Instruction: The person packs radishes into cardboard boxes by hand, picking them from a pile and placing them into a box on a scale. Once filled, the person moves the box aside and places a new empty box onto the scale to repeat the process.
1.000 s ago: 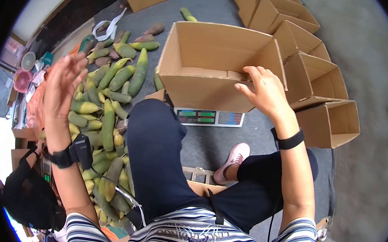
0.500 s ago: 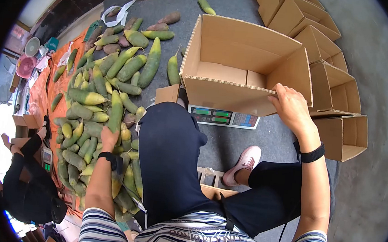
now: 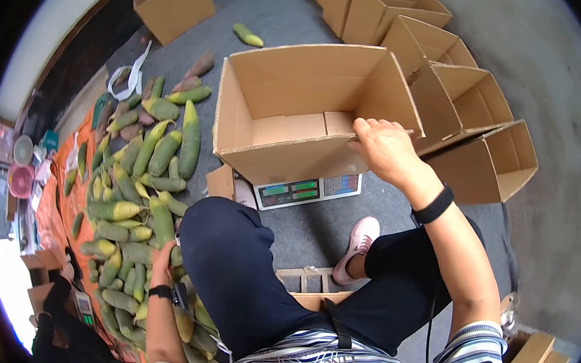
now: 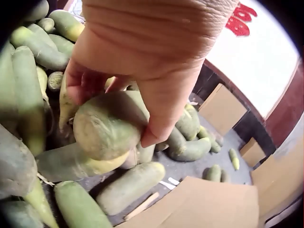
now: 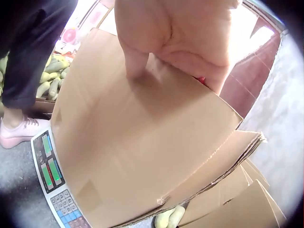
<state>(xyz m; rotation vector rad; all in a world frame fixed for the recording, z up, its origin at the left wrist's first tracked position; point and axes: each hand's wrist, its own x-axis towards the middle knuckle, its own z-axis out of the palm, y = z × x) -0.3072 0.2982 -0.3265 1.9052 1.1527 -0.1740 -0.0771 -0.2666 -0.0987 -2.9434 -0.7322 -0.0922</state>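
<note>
My left hand (image 3: 163, 260) is down at the pile and grips a thick green radish (image 4: 107, 128). In the left wrist view the thumb lies along one side of this radish and the fingers curl round the other. My right hand (image 3: 390, 152) holds the near rim of an open cardboard box (image 3: 292, 157), close to its right corner. In the right wrist view its thumb presses the outer wall of the box and the fingers go over the edge. Beneath the box is a digital scale (image 3: 307, 191) with lit green displays. The bottom of the box is bare.
Many green radishes (image 3: 165, 153) lie heaped at my left, partly on an orange sheet (image 3: 56, 216). Several open boxes (image 3: 470, 104) stand in a row at the right. A white plastic bag (image 3: 130, 81) lies beyond the heap. Another person (image 3: 71, 321) is at the lower left.
My left hand was raised with spread fingers, then came down onto the green radish and took hold of it. My right hand now grips the box rim. The head view has shifted.
</note>
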